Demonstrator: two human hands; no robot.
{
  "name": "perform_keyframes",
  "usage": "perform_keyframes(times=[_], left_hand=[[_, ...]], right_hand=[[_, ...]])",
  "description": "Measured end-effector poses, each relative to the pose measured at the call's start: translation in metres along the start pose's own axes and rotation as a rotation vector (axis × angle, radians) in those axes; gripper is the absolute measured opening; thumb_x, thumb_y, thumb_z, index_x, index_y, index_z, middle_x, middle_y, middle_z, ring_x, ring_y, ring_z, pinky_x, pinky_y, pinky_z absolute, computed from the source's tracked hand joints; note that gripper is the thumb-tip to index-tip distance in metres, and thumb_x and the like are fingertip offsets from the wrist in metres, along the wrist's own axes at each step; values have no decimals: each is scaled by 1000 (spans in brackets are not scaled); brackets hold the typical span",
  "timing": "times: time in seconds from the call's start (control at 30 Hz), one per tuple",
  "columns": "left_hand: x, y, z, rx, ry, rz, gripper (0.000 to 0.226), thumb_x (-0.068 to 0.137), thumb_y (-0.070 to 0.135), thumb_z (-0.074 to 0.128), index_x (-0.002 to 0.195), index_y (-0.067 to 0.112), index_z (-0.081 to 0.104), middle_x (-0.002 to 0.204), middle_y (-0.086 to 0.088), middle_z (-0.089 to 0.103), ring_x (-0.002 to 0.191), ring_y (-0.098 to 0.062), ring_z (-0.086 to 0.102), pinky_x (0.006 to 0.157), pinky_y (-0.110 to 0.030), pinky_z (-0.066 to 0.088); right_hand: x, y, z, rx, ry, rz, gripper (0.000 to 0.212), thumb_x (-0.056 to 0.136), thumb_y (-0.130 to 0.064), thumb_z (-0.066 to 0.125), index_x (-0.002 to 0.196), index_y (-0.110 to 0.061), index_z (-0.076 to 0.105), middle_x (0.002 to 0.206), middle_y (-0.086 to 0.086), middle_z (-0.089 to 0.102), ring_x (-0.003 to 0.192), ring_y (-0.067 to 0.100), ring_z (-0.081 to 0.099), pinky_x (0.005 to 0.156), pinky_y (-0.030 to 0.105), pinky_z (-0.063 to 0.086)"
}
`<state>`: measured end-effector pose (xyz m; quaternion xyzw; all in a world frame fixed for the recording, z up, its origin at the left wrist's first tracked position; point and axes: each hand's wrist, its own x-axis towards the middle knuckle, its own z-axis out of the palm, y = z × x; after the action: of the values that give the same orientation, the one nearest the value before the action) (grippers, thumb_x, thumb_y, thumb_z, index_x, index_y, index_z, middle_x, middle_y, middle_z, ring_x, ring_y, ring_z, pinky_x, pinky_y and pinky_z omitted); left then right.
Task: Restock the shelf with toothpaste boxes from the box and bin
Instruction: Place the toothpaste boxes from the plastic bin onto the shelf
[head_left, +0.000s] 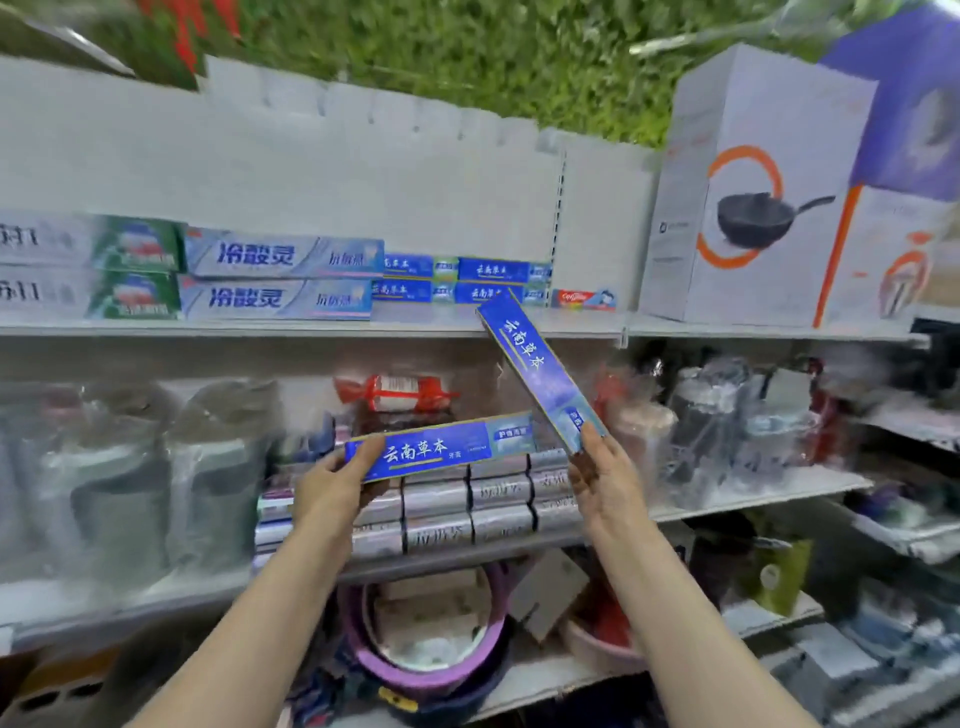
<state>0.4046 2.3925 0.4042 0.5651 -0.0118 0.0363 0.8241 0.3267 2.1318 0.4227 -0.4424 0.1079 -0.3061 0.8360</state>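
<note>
Toothpaste boxes, one in each of my hands, in front of a white shop shelf (311, 328). My left hand (332, 488) grips one end of a blue toothpaste box (441, 451), thumb on its printed face and fingers curled behind it; the box lies almost level, pointing to the right. My right hand (605, 480) pinches the lower end of a second blue box (535, 364), which tilts up and to the left so that its far end reaches the front edge of the top shelf. The two boxes nearly meet near my right fingertips; I cannot tell whether they touch.

On the top shelf, just behind that raised end, matching blue boxes sit in a stacked row (462, 280) two high. To their left are larger pale blue toothpaste boxes (280, 278), also two high, then green and white boxes (135, 265). To the right of the blue row lies a small red box (582, 300), and beyond a shelf divider stands a large white carton showing a black pan (753, 197).

Behind my hands, on the shelf below, silver boxes (467, 509) are stacked, with plastic-wrapped goods on either side, too blurred to identify. Lower still sits a purple basin (431, 670).
</note>
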Motion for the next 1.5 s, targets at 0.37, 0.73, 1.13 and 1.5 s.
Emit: perform_keyframes(times=[0.37,0.73,1.13,1.5], left_hand=[[65,65,127,-79,56,217,23,84,31,79,91,10,74,106,-22,73,82,-31,66,88,-59,55],[97,68,187,-45,125,322,29,87,25,76,107,5,73,103,-12,75,82,-20,70,76,-29,61],[100,88,195,219,204,378,45,85,38,77,114,6,65,112,-4,71,78,-16,69,70,-23,53],[122,78,155,1037,460,656,68,94,39,64,149,8,39,148,-13,46,138,-32,34,113,-41,30]], right_hand=[[162,-89,36,-44,1,-195,28,84,-7,79,109,-10,65,75,0,62,51,4,48,45,13,41],[251,-97,39,-571,45,-360,48,75,-41,84,119,-24,73,106,-10,75,104,13,69,98,32,50],[209,-84,86,-761,-206,-668,31,96,-29,61,126,-30,66,101,-6,66,88,14,57,80,27,39],[203,-45,126,-979,-226,-692,28,92,-32,70,119,-25,71,114,-4,67,100,14,61,81,25,39]])
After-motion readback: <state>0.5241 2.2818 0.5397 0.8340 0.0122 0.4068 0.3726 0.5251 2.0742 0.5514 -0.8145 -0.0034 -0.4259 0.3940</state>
